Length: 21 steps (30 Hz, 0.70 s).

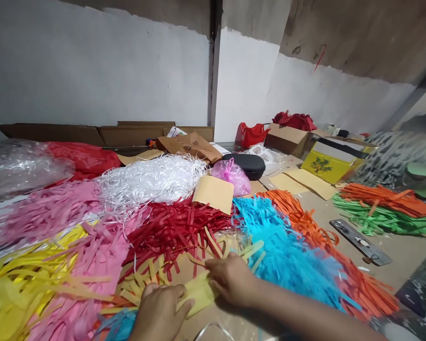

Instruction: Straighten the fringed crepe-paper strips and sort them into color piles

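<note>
A pale yellow fringed strip (199,294) lies across the cardboard in front of me, its cut ends spreading away from me. My left hand (161,310) grips its left part, fingers curled and thumb along the near edge. Over its right part, my right hand (232,279) is bent with fingertips pressed on the strip. Dark red fringe (177,225) lies just beyond both hands. To the right of my right hand is a heap of bright blue fringe (284,251). A scrap of blue fringe (119,324) shows beside my left wrist.
Pink (99,255) and bright yellow fringe (17,284) cover the left side. Behind are white string (156,177), a tan card (213,193) and a black case (246,165). At right lie orange fringe (315,232), green fringe (365,215), a phone (360,241) and a yellow box (330,161).
</note>
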Available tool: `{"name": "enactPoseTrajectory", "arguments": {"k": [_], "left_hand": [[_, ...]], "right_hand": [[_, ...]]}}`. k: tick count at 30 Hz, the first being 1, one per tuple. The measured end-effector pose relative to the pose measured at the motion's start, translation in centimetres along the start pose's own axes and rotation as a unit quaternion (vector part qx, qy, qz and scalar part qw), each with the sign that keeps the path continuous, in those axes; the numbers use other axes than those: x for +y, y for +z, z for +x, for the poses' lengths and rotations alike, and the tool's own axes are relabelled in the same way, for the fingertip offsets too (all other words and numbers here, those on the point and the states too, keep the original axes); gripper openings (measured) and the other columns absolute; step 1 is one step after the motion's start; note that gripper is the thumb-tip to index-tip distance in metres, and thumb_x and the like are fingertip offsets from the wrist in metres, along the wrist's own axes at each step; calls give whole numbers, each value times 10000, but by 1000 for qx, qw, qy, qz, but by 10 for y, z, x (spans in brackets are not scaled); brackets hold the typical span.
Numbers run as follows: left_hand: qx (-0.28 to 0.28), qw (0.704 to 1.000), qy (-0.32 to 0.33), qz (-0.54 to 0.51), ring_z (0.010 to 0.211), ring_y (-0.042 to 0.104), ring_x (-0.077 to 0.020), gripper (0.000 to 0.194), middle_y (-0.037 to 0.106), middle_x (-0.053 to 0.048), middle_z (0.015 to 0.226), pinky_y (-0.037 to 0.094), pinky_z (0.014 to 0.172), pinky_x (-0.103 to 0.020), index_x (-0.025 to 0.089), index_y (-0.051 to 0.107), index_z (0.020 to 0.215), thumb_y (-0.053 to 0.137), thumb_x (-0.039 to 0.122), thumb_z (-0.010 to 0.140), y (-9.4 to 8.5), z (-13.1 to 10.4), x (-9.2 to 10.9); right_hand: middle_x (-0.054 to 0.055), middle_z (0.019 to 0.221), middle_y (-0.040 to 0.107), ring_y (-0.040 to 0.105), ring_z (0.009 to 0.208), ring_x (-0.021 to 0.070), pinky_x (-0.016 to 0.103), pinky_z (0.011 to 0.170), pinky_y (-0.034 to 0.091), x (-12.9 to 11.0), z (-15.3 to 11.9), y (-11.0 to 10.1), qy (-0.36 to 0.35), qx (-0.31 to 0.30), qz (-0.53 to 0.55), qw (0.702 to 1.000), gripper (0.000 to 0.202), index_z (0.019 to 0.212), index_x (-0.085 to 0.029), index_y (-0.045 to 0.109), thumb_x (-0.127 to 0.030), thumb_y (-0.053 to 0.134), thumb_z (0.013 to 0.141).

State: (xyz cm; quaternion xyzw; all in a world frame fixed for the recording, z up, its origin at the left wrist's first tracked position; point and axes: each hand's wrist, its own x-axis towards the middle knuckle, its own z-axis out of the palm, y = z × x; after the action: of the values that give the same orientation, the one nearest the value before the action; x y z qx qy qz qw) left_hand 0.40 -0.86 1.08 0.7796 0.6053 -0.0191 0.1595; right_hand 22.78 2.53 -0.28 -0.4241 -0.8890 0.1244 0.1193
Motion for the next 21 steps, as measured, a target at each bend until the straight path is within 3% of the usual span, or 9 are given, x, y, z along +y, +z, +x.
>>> {"name": "enactPoseTrajectory", "arguments": {"k": [4,9,18,21], "left_hand": [[-13,1000,-9,13,847,732,-255,362,797,-55,795,407,891,-424,225,729,768,411,244,939,-6,3,3],[-20,999,-12,34,791,739,-278,349,788,-98,744,430,872,-431,193,743,737,411,199,842,-12,10,8],[-11,999,-7,36,720,728,-273,320,764,-90,679,434,924,-483,190,728,711,424,193,811,-8,14,5],[5,999,1,40,806,722,-293,248,777,-93,785,446,883,-483,177,730,842,490,161,785,-10,15,5]], "right_hand": [[22,1186,757,732,976,183,252,809,500,5,1,6,52,-8,39,998,122,927,-224,755,-207,635,917],[40,1010,752,724,863,189,237,708,498,9,16,10,103,-19,45,993,134,966,-225,791,-253,740,844],[28,917,761,695,777,184,245,592,417,10,27,10,103,-39,9,994,112,914,-243,799,-281,749,822],[52,916,755,687,752,204,278,630,445,8,25,6,97,-25,-13,995,122,916,-225,782,-293,731,827]]}}
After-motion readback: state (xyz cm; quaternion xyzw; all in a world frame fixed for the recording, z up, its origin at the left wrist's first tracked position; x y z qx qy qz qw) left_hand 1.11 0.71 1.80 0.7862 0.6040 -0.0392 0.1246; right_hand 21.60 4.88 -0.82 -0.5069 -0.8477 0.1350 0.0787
